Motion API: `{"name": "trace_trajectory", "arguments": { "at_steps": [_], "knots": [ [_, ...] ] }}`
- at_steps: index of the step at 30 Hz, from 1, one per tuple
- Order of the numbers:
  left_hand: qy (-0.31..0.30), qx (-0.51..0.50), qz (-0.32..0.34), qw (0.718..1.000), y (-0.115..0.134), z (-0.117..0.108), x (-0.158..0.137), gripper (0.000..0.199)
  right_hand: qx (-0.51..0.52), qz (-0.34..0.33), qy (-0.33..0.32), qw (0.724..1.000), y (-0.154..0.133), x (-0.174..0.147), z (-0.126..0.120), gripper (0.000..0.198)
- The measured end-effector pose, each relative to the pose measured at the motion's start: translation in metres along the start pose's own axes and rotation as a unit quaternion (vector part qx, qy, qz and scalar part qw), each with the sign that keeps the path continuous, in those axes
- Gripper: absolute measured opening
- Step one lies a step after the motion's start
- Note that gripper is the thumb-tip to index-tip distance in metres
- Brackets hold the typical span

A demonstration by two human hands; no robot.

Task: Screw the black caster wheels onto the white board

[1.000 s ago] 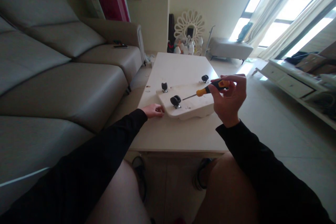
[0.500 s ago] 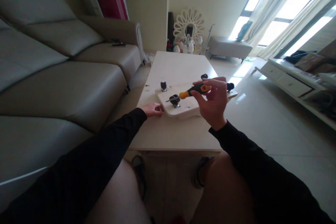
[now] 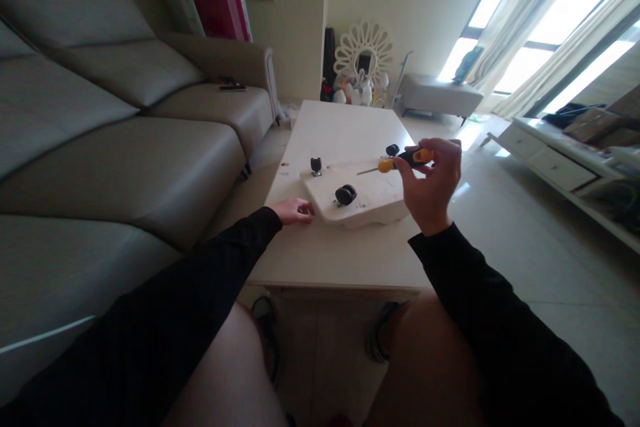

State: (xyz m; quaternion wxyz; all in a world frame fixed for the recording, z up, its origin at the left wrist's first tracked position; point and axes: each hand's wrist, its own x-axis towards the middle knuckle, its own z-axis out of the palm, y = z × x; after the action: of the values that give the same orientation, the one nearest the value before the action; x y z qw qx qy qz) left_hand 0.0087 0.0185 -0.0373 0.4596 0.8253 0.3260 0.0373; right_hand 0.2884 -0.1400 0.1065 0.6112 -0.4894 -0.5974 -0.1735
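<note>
My right hand (image 3: 434,183) is closed around the yellow and black handle of a screwdriver (image 3: 407,160). The thin metal shaft points left, above a white board (image 3: 373,197) with rounded corners. Black caster wheels stand up from the board: one caster (image 3: 345,195) at the near left, another caster (image 3: 316,165) at the far left and a third caster (image 3: 393,150) at the far right. My right hand covers the board's right end. Beside the board's left edge, my left hand (image 3: 295,211) rests on the table, fingers loosely bent and apart, holding nothing I can see.
The board lies on a long white table (image 3: 325,257). To the left runs a grey sofa (image 3: 185,153) with a dark object (image 3: 233,87) on its seat. A white cabinet (image 3: 555,163) stands at the right. Beyond the table are a flower-shaped mirror (image 3: 364,57) and a bench (image 3: 440,95).
My right hand has moved right with the screwdriver, whose tip has left the near-left caster. That caster has swivelled and the board looks turned slightly. My left hand has barely moved.
</note>
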Motion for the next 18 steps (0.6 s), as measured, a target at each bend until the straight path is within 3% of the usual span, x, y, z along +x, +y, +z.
{"name": "trace_trajectory", "arguments": {
  "at_steps": [10, 18],
  "knots": [
    [0.005, 0.02, 0.023, 1.0, -0.001, -0.002, -0.001, 0.042, 0.024, -0.03, 0.021, 0.999, -0.005, -0.001, -0.008, 0.048],
    [-0.006, 0.09, -0.002, 0.996, 0.025, -0.013, -0.022, 0.036, 0.044, -0.024, 0.021, 0.999, -0.011, 0.0, -0.014, 0.044]
  ]
}}
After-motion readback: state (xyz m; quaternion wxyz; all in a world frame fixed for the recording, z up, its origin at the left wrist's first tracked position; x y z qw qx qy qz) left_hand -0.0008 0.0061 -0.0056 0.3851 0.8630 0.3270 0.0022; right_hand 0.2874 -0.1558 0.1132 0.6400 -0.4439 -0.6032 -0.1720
